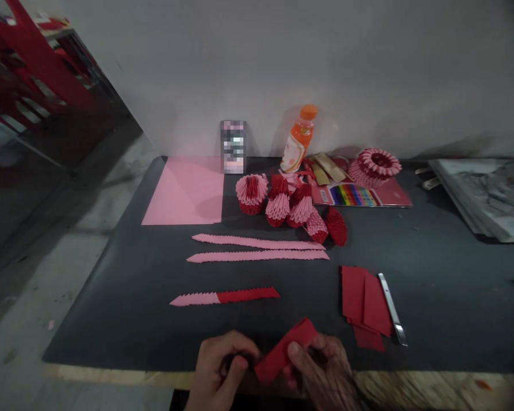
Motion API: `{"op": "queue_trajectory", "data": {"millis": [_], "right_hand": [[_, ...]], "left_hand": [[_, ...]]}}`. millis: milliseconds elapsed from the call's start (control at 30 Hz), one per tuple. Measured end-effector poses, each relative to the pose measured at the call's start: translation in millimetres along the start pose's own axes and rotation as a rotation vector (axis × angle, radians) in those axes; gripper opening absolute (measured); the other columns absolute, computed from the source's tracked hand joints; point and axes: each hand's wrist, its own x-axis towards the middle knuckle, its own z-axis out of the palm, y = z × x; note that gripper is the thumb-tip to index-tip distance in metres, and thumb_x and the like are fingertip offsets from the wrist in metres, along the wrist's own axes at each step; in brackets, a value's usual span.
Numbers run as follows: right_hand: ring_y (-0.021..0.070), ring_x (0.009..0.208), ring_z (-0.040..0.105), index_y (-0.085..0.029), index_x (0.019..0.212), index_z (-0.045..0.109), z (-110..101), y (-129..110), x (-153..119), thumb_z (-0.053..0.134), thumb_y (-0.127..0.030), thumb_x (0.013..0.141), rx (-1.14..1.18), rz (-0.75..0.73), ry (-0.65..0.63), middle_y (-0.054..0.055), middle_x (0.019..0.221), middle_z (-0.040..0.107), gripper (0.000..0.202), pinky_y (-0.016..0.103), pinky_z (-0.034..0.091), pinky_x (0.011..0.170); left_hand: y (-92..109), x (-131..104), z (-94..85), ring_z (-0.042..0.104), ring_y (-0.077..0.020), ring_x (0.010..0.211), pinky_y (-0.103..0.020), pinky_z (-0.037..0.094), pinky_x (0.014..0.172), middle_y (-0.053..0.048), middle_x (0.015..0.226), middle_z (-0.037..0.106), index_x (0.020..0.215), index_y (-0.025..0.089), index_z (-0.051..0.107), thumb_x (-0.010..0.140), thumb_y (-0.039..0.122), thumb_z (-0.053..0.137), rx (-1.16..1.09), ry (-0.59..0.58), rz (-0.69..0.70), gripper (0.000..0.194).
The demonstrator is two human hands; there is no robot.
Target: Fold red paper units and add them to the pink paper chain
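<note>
A small folded piece of red paper is pinched between the thumb and fingers of my right hand, at the table's front edge. My left hand is curled close to the paper's lower left end; whether it touches the paper, or has anything in its fingers, is hidden. Beyond the hands lies a notched pink-and-red strip of interlocked folded paper. Two longer pink strips lie behind it. Right of my hands is a loose stack of red paper pieces, with a silver cutter knife beside it.
Pink sheets lie at the back left, near a propped phone. An orange drink bottle stands behind several pink-and-red folded-paper pieces. A ring-shaped paper piece rests on a coloured-paper pack. A grey stack sits far right.
</note>
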Motion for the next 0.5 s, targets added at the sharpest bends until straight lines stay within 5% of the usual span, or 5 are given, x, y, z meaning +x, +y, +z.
{"op": "queue_trajectory", "data": {"millis": [100,267,367,500], "right_hand": [[0.0189,0.047,0.079,-0.028,0.075,0.088,3,6,-3,0.102,-0.089,0.081,0.045,0.055,-0.049,0.001,0.057,0.08,0.063,0.025,0.058,0.048],[0.0208,0.055,0.083,-0.029,0.075,0.093,-5,6,5,0.096,-0.07,0.096,-0.23,-0.174,-0.271,0.0,0.061,0.084,0.046,0.027,0.066,0.057],[0.0213,0.06,0.085,-0.031,0.071,0.094,-6,2,6,0.1,-0.061,0.091,-0.349,-0.267,-0.254,-0.001,0.064,0.087,0.036,0.026,0.068,0.063],[0.0229,0.058,0.082,-0.04,0.069,0.093,4,1,-1,0.095,-0.075,0.092,-0.275,-0.265,-0.104,-0.002,0.062,0.086,0.042,0.029,0.069,0.06]], "left_hand": [[0,9,4.8,0.09,-0.0213,0.058,-0.027,0.071,0.059,0.0,0.076,0.098,0.119,0.045,0.1,0.112,0.059,0.086,-0.14,-0.08,0.146,0.021],[2,10,15.4,0.088,-0.0187,0.054,-0.022,0.069,0.058,-0.003,0.069,0.093,0.092,0.036,0.098,0.114,0.053,0.088,-0.236,-0.037,0.214,0.03],[5,10,15.6,0.091,-0.0217,0.057,-0.025,0.075,0.062,-0.005,0.071,0.095,0.085,0.034,0.098,0.108,0.054,0.094,-0.24,-0.007,0.154,0.031],[11,9,16.8,0.09,-0.0237,0.054,-0.026,0.074,0.056,-0.004,0.066,0.093,0.079,0.036,0.1,0.102,0.056,0.097,-0.255,0.014,-0.004,0.031]]}}
